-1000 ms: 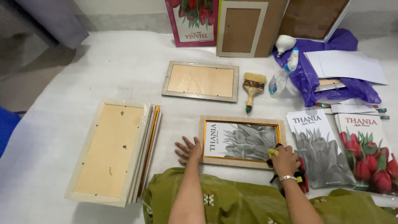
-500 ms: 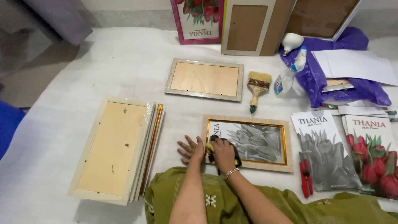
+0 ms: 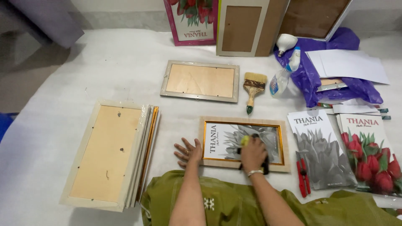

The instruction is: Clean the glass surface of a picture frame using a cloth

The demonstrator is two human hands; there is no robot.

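White sheet (image 3: 104, 71) serving as bench, frames lying all over.
Gold-trimmed frame (image 3: 244, 143) sitting near centre; left hand (image 3: 189, 151) spread flat, bracing its left edge; right hand (image 3: 253, 154) gripping yellow cloth (image 3: 245, 140), wiping glass. Remaining glass probably needing further passes.

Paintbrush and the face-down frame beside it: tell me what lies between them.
Nothing. In the head view only bare white sheet separates the paintbrush from the face-down frame; the two are apart, not touching.
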